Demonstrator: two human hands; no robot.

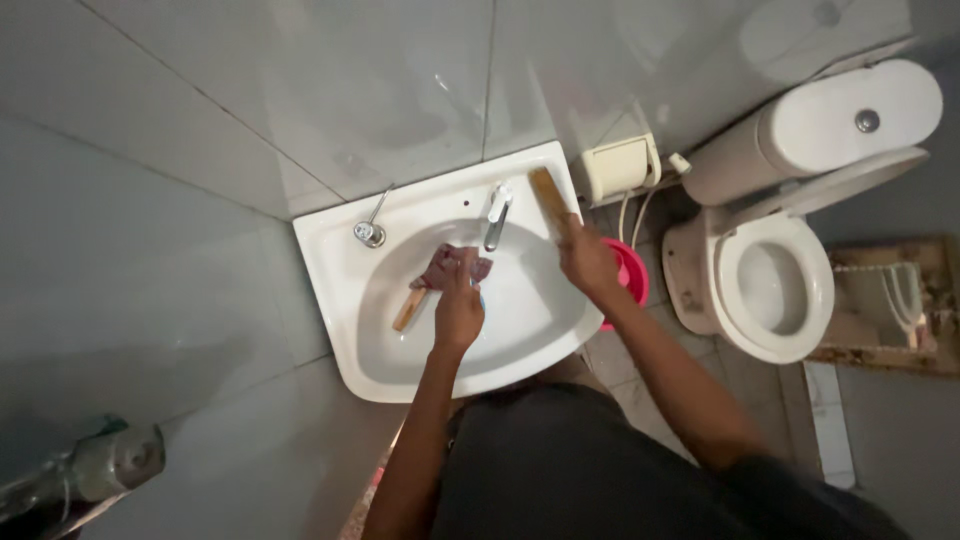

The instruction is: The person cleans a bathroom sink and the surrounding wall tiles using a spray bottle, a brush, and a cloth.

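Note:
My left hand (459, 305) is in the bowl of a white washbasin (360, 345), gripping a dark reddish cloth (447, 266) just under the chrome tap (496, 215). A wooden stick (408, 310) lies in the bowl to the left of that hand, partly under the cloth. At the basin's right rim, my right hand (587, 258) is closed on the near end of a flat wooden piece (548, 194) that points toward the back corner.
A chrome fitting (369, 232) sits on the basin's left back rim. A pink bucket (630, 272) stands on the floor right of the basin. A white toilet (775, 285) with raised lid is further right, a paper holder (620, 166) on the wall between.

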